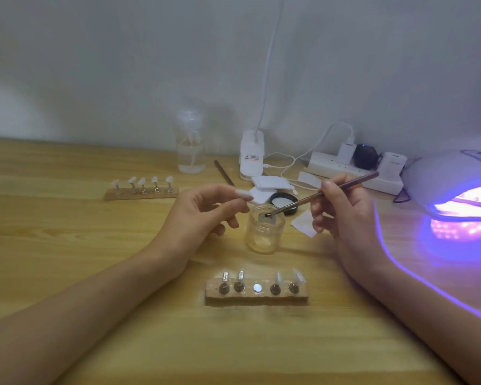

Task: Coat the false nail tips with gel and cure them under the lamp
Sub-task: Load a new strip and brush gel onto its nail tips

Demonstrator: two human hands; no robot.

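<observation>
A wooden holder (pixel 140 193) with five nail tips (pixel 141 181) sits beyond the left hand (pixel 203 215), which pinches a single nail tip (pixel 242 193) between thumb and fingertips, just beside an open glass jar (pixel 265 234). Between the wrists, nearer the person, lies a second holder (pixel 257 297) with four tips and one bare spot. The right hand (pixel 345 218) grips a brush (pixel 303 201), bristles dipped in the jar; to its right the lamp (pixel 439 173) glows violet.
</observation>
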